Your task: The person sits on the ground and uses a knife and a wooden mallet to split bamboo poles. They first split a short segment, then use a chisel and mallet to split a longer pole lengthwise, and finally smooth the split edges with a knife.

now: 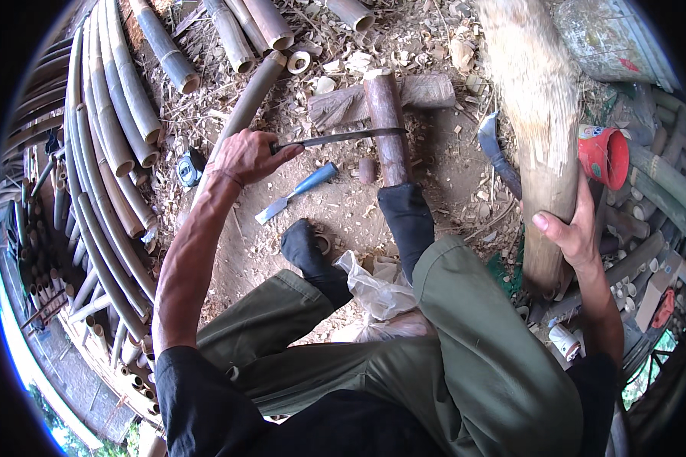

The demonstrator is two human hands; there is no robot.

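Note:
My left hand (245,158) is closed round the near end of a saw (335,140), its thin dark blade seen almost edge-on. The blade reaches right, across a reddish-brown log (387,114). That log's far end rests on a wooden block lying crosswise (335,107), and my black-socked foot (404,209) is against its near end. At the right, my right hand (575,228) grips the side of a thick wooden post (549,202), thumb in front, fingers along its right side. The post's upper part is pale and frayed.
A blue-handled chisel (309,186), a tape measure (190,167) and a short wooden piece (367,170) lie on the chip-strewn ground. Bamboo poles (103,129) fill the left. A curved blade tool (498,152), a red container (606,158) and a large bucket (613,42) are at the right.

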